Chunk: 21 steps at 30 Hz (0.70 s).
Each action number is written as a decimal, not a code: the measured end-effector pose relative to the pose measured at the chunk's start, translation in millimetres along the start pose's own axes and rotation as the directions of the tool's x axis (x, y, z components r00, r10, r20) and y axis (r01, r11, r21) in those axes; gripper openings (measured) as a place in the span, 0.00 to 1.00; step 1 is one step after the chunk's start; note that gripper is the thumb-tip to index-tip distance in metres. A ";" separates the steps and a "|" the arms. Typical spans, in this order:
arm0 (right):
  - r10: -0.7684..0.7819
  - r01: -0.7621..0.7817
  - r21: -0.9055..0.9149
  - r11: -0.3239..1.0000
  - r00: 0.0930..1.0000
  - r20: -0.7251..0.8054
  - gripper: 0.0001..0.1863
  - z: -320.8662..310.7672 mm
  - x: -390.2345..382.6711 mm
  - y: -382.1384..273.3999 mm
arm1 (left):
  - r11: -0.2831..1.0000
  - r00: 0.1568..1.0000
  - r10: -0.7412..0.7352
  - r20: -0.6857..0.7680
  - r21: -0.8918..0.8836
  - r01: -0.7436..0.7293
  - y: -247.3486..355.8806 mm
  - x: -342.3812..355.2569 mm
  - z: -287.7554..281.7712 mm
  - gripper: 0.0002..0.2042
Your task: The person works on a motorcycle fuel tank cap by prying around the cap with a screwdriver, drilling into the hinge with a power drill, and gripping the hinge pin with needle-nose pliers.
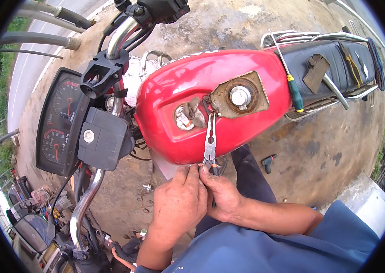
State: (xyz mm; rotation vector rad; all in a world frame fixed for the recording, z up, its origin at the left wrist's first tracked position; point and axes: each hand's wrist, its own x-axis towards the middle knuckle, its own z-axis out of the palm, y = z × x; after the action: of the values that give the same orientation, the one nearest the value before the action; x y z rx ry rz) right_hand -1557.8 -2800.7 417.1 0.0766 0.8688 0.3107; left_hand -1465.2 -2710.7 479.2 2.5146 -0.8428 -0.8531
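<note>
Long-nose pliers [210, 141] lie over the edge of a red motorcycle fuel tank [165, 98], jaws pointing at the hinge of the opened tank cap. My right hand [223, 193] is closed around their dark handles. Beside it, my left hand [178, 195] pinches its fingertips together close to the pliers' pivot. A thin orange-brown strand shows at those fingertips; what they grip is mostly hidden. The raised fuel cap [240, 96] sits on its square, dirty plate. A crumpled grey-brown rag [194, 113] partly covers the round white-stuffed filler opening [183, 119].
A green-handled screwdriver [295, 93] leans across the tank's rear edge. On the black seat [333, 63] lie a brown cloth strip [316, 73] and metal tools. The instrument cluster [60, 120] and chrome handlebar [86, 207] stand at left. A power drill [268, 163] lies on the ground.
</note>
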 end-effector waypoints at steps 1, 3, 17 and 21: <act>0.029 -0.034 -0.091 0.995 0.998 -0.063 0.18 -7.3 -9.1 -15.1 | 0.996 1.000 0.018 -0.024 -0.084 -0.020 5.0 1.1 13.0 0.16; 0.185 -0.223 -0.330 0.917 0.972 -0.143 0.19 -1.1 -29.7 -58.1 | 0.979 0.990 -0.031 -0.134 -0.206 0.003 22.5 -2.7 40.8 0.14; 0.027 -0.027 -0.001 1.000 0.992 0.123 0.23 12.8 -0.8 -0.3 | 0.969 1.000 0.006 -0.023 -0.246 -0.011 -22.0 11.2 -16.3 0.13; 0.116 -0.120 -0.113 0.986 0.993 -0.039 0.21 9.4 -20.5 -23.7 | 0.930 1.000 -0.018 0.024 -0.367 0.026 -4.9 10.1 2.0 0.12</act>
State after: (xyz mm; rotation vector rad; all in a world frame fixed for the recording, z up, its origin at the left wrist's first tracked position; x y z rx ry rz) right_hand -1557.4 -2828.8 433.7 0.0160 0.8782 0.4731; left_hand -1458.0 -2713.7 471.0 2.1929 -0.5954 -0.9470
